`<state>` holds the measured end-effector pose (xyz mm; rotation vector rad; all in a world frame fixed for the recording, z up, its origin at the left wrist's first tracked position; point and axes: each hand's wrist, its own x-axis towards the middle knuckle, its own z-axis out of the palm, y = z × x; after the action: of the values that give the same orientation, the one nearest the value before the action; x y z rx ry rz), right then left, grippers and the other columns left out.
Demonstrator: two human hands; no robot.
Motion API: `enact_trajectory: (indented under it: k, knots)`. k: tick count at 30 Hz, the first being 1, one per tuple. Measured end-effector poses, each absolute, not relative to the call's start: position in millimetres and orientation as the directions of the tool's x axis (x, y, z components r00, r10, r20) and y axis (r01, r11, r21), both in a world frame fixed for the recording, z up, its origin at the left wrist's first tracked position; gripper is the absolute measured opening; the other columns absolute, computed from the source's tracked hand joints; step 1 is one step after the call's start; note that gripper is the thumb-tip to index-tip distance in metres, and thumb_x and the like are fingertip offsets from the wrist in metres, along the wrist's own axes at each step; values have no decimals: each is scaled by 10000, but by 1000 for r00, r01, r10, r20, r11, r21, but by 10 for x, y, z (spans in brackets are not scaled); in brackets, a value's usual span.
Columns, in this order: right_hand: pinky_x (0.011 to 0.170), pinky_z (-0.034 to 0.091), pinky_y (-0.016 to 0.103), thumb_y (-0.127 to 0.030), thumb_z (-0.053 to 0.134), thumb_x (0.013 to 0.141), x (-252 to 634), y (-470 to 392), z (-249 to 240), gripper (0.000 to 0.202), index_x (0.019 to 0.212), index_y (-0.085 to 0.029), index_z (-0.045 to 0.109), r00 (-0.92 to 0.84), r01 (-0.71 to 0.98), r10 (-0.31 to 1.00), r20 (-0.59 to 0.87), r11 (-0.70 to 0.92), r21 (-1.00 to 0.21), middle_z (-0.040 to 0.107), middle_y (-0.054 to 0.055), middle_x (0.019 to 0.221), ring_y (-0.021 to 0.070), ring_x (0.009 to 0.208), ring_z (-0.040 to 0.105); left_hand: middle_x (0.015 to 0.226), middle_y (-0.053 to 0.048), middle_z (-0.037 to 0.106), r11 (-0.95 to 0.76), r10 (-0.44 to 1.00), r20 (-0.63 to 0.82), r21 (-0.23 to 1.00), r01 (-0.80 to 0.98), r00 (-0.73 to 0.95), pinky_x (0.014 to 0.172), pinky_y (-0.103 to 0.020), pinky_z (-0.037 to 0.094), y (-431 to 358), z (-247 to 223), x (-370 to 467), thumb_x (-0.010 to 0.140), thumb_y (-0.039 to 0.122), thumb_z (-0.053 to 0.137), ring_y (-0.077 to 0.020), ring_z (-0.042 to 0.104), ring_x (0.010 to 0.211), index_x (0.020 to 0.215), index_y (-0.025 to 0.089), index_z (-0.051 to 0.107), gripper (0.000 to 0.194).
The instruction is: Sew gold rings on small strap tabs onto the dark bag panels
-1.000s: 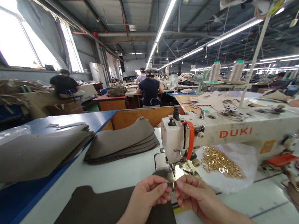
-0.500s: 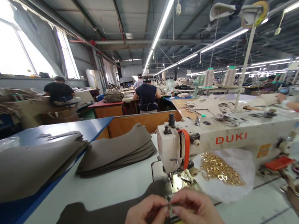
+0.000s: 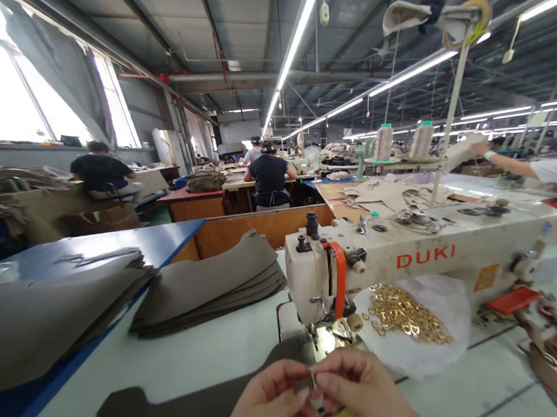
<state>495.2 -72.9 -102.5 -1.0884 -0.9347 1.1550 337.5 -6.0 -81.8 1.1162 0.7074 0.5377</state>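
Note:
My left hand (image 3: 274, 398) and my right hand (image 3: 357, 385) meet low in the middle of the head view, in front of the sewing machine's needle. Thumbs and forefingers of both are closed in a pinch on a small gold D-ring (image 3: 314, 378), of which only a thin sliver shows between the fingertips. Beneath and left of my hands lies a dark grey-brown cut panel (image 3: 169, 413), reaching up to the presser foot. The white sewing machine (image 3: 369, 262) stands just beyond. Many gold D-rings (image 3: 407, 314) lie on a white plastic bag (image 3: 456, 349) under its arm.
Stacked dark panels (image 3: 211, 281) lie left of the machine, with another stack (image 3: 50, 316) on a blue table (image 3: 159, 234). Straps (image 3: 551, 367) lie at the right edge. Thread cones (image 3: 420, 141) stand behind. A person's arm (image 3: 509, 163) reaches in at the right; other people sit farther back.
The view has shifted slightly. My fingertips have closed further over the small piece, which shows less now. At right, the other person's arm has risen with a pale piece of material.

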Motion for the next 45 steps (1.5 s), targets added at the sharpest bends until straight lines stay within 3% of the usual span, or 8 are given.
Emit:
enact_trajectory:
  k: [5,12,19,24,28,35,38,45]
  knots:
    - [514,453,213,-476,825,567,4896,-725,-997,374,675,-154,668,159,-312,987,-25,26,-950,629,-4,573,102,489,563,561,4,639,447,631,-268,893,-59,728,561,-210,454,-63,-837,3391,568,332,858,-110,600,538,736,155,606,351]
    - [517,436,195,-389,827,602,4912,-789,-923,302,684,-145,670,54,-369,993,-102,-75,-926,687,28,637,90,502,582,661,-24,659,466,551,-289,885,-2,783,565,-207,472,-97,-637,3345,641,349,800,-107,608,580,698,138,604,294]
    - [542,417,224,-365,824,597,4923,-792,-937,281,661,-154,650,-18,-307,999,-45,-48,-951,638,2,580,99,505,545,519,18,616,169,624,-199,979,118,756,497,-213,429,-57,-840,3384,611,208,682,-97,536,467,636,172,531,157]
    - [594,396,245,-287,692,717,4869,-868,-931,144,766,-182,608,35,-22,988,153,154,-988,573,-11,674,131,627,520,551,47,539,-130,711,-49,971,201,701,485,-194,357,-139,-817,3352,627,123,558,-93,490,515,632,181,499,83]
    - [657,401,268,-174,740,579,4840,-911,-904,311,843,-191,577,13,263,965,263,251,-932,558,2,782,168,731,515,580,53,496,-315,761,15,883,348,649,492,-197,346,-192,-712,3323,613,87,498,-97,453,540,606,178,498,92]
    - [649,433,241,-177,640,756,4915,-914,-857,56,759,-196,587,-30,381,920,390,371,-847,611,26,755,157,706,569,637,33,543,-248,736,16,937,247,677,539,-213,390,-105,-869,3295,658,109,517,-118,504,585,690,171,532,72]
    - [644,449,224,-219,567,853,4940,-916,-874,116,744,-193,598,-32,438,881,473,438,-785,644,39,739,149,688,595,654,28,551,-202,723,50,969,140,689,557,-211,416,-83,-918,3299,647,104,529,-118,517,596,687,176,527,82]
    - [608,462,191,-131,485,854,4914,-882,-969,116,786,-170,570,-48,619,744,667,546,-564,665,58,738,144,661,623,719,15,621,-443,715,250,884,147,653,584,-187,486,-117,-852,3282,661,75,527,-128,595,638,676,197,548,125]
